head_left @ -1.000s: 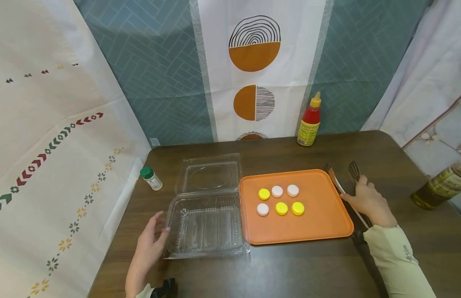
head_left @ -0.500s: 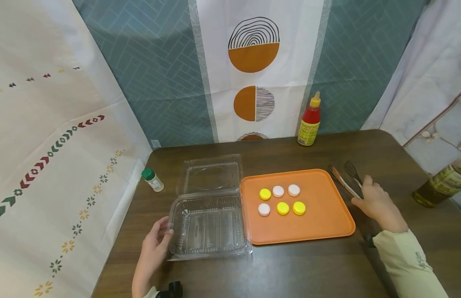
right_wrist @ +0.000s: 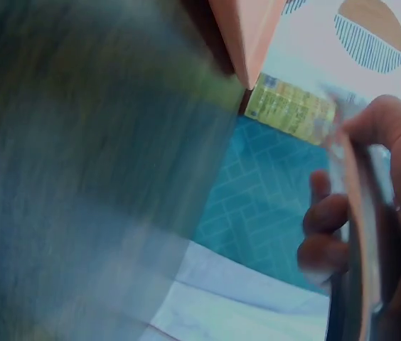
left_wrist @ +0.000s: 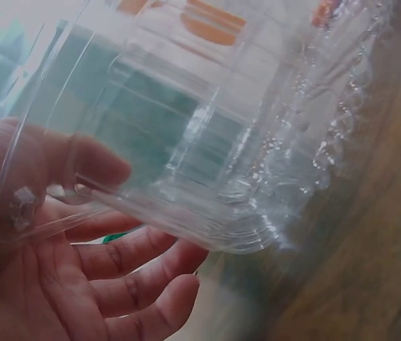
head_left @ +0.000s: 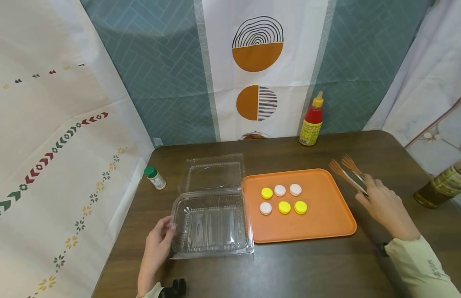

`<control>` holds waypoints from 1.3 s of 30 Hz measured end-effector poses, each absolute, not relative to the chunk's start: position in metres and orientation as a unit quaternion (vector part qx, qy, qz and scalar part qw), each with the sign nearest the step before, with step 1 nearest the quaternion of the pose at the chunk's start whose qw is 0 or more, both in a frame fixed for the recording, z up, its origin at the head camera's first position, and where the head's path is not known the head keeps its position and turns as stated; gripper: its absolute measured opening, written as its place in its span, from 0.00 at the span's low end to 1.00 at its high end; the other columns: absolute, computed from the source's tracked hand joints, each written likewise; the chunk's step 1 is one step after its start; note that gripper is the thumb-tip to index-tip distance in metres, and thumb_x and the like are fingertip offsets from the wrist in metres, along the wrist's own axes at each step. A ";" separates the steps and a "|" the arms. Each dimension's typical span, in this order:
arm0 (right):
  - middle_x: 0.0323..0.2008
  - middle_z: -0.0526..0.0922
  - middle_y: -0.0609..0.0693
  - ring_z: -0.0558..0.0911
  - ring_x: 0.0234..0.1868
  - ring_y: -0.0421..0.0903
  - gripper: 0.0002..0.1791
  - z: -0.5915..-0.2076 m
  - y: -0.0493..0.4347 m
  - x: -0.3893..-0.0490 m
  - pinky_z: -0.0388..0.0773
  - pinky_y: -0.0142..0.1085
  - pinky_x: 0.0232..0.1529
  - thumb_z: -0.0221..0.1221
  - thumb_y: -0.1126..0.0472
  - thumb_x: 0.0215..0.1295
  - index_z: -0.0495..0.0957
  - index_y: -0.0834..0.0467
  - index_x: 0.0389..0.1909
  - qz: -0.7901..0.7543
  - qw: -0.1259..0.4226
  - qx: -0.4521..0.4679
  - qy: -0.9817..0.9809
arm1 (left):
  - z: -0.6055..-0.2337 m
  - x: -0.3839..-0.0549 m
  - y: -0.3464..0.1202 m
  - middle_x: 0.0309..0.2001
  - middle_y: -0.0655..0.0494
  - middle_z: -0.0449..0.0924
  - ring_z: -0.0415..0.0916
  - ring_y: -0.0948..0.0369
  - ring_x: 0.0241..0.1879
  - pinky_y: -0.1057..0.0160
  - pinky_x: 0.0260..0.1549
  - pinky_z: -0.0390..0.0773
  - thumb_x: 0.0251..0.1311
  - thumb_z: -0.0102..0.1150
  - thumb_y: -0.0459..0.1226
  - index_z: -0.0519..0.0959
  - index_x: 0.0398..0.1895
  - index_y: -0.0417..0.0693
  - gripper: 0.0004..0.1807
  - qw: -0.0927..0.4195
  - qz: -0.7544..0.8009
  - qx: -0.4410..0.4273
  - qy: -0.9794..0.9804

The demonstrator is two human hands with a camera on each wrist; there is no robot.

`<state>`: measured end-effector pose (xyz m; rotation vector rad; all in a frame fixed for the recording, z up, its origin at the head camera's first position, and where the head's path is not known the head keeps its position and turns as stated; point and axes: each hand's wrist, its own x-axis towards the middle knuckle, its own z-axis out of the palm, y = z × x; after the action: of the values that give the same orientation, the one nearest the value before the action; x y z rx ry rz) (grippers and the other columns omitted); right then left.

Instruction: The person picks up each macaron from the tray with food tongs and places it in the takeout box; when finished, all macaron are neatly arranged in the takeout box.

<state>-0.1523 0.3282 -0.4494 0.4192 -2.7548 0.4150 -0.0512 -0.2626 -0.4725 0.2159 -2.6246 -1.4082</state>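
Observation:
My left hand holds the left rim of a clear plastic clamshell box, which lies with its lid folded back. In the left wrist view the thumb is on one side of the box wall and the fingers curl under the other. My right hand grips a pair of serving tongs beyond the tray's right edge. Their fork-like ends stand apart and point away from me. Between the hands, an orange tray bears three yellow macarons and three pale ones.
A red sauce bottle with a yellow cap stands at the table's back edge. A green-capped shaker is at the left. A dark oil bottle stands at the far right. Cloth hangs behind and to both sides.
The right hand has shifted right and towards me, bringing the tongs up into clearer view with their ends spread. The left hand has closed in on the box rim. The macarons have stayed put.

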 end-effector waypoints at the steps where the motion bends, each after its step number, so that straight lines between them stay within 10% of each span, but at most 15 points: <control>1: 0.30 0.75 0.69 0.75 0.19 0.60 0.30 -0.450 0.328 -0.152 0.70 0.55 0.13 0.66 0.68 0.59 0.65 0.78 0.57 0.145 0.171 0.163 -0.961 | -0.472 -0.051 -0.262 0.47 0.39 0.81 0.81 0.51 0.42 0.66 0.36 0.79 0.71 0.53 0.30 0.73 0.61 0.30 0.18 0.079 -0.468 0.073 -0.877; 8: 0.32 0.79 0.62 0.77 0.22 0.51 0.25 -0.451 0.324 -0.157 0.74 0.50 0.19 0.68 0.66 0.61 0.70 0.70 0.55 0.140 0.205 0.270 -0.930 | -0.472 -0.053 -0.258 0.44 0.41 0.81 0.80 0.56 0.37 0.66 0.33 0.77 0.70 0.53 0.29 0.75 0.60 0.31 0.17 0.097 -0.458 0.081 -0.880; 21: 0.44 0.84 0.63 0.82 0.27 0.50 0.30 -0.448 0.310 -0.155 0.80 0.52 0.26 0.70 0.56 0.61 0.74 0.65 0.60 0.118 0.110 0.283 -0.945 | -0.475 -0.059 -0.254 0.36 0.41 0.78 0.72 0.57 0.32 0.66 0.27 0.73 0.69 0.42 0.27 0.76 0.58 0.31 0.19 0.108 -0.498 0.130 -0.851; 39: 0.25 0.77 0.44 0.71 0.21 0.37 0.27 -0.447 0.297 -0.158 0.75 0.42 0.22 0.69 0.54 0.62 0.77 0.68 0.55 0.108 0.034 0.280 -0.953 | -0.475 -0.057 -0.253 0.19 0.55 0.67 0.61 0.65 0.13 0.69 0.12 0.65 0.67 0.43 0.24 0.75 0.58 0.25 0.19 0.103 -0.653 0.182 -0.728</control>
<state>-0.1584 0.2971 -0.4465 0.8616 -2.9322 0.3327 -0.0566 -0.2529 -0.4750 0.5368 -2.1464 -1.9276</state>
